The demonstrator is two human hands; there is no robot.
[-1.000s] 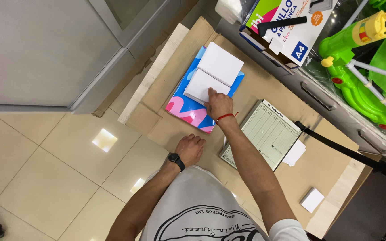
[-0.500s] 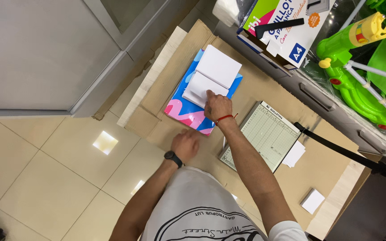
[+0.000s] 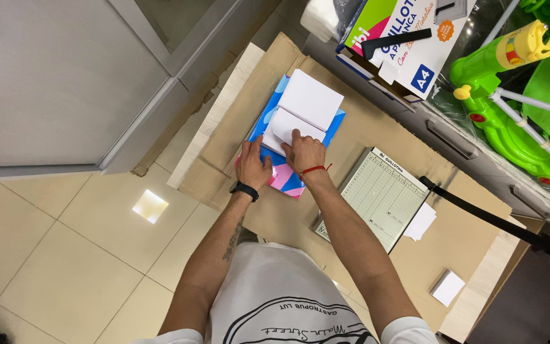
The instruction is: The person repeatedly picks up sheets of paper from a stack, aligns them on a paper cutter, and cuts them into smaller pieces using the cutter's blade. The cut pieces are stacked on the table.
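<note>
Head view: left hand (image 3: 253,167) and right hand (image 3: 303,153) press, fingers spread flat, on white paper (image 3: 300,109) seemingly half-folded over the blue-pink pad (image 3: 284,181)

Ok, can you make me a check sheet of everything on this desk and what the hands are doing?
Surface: brown cardboard sheet covering the worktop.
Job's things: open white booklet lying on a blue and pink cover.
Clutter: paper cutter with a green grid and long black handle; white paper slip; small white pad; printed box; green toy water gun.
Hands: left hand flat on the cover beside the booklet; right hand pressing on the booklet's lower page.
Cables: nothing seen.
Surroundings: beige tiled floor; grey cabinet.
</note>
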